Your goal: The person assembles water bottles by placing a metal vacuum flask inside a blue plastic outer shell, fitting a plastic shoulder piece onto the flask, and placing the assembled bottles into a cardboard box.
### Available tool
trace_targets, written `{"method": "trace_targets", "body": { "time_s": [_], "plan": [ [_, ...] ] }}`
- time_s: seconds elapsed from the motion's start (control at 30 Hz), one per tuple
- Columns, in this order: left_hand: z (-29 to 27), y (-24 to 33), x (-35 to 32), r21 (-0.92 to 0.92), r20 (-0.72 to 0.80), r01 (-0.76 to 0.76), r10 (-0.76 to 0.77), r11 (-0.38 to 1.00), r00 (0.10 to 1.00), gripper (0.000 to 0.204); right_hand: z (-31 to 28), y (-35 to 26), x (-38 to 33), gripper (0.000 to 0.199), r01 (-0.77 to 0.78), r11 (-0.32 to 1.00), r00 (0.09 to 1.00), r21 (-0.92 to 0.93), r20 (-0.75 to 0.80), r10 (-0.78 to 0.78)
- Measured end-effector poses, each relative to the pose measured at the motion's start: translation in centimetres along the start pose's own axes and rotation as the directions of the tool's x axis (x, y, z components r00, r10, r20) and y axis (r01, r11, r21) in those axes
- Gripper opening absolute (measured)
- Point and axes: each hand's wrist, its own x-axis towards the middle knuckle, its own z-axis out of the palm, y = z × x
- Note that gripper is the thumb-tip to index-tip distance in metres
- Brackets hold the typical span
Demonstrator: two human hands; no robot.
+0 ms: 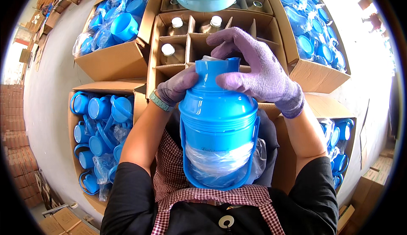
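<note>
Bright; far-left rim blown out (seemingly daylight); edges bowed, corners black; glare on blue jug (pixel 218 122).

Open cells (pixel 266 30) near the far right corner of the divided carton (pixel 151 67) leave room for reaching in. White-capped bottles (pixel 177 23) obstruct its far left corner, a pale-blue basin (pixel 205 4) its far edge, the blue flask (pixel 218 107) its near edge.

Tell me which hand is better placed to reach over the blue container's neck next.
Probably the right hand: its open fingers arch high beside the neck of the blue container. The left hand sits lower, at the neck's left side, seemingly steadying it.
</note>
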Motion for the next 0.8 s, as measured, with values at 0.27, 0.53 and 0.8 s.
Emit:
{"method": "trace_targets", "body": {
  "time_s": [0.27, 0.53, 0.8],
  "plan": [
    [0.8, 1.0, 0.1, 0.048, 0.048, 0.019, -0.021, 0.999, 0.999, 0.130, 0.7, 1.7, -1.3, 0.096, 0.092, 0.981, 0.994, -0.170, -0.037, -0.099],
    [0.8, 0.4, 0.6, -0.015, 0.072, -0.056, 0.057, 0.998, 0.996, 0.138, 0.7, 0.1, -1.5, 0.099, 0.146, 0.981, 0.988, -0.125, -0.027, -0.150],
    [1.4, 1.1, -0.2, -0.015, 0.016, 0.002, -0.002, 1.000, 1.000, 0.135, 1.5, 0.8, -2.0, 0.096, 0.165, 0.973, 0.983, -0.163, -0.059, -0.176]
  ]
}}
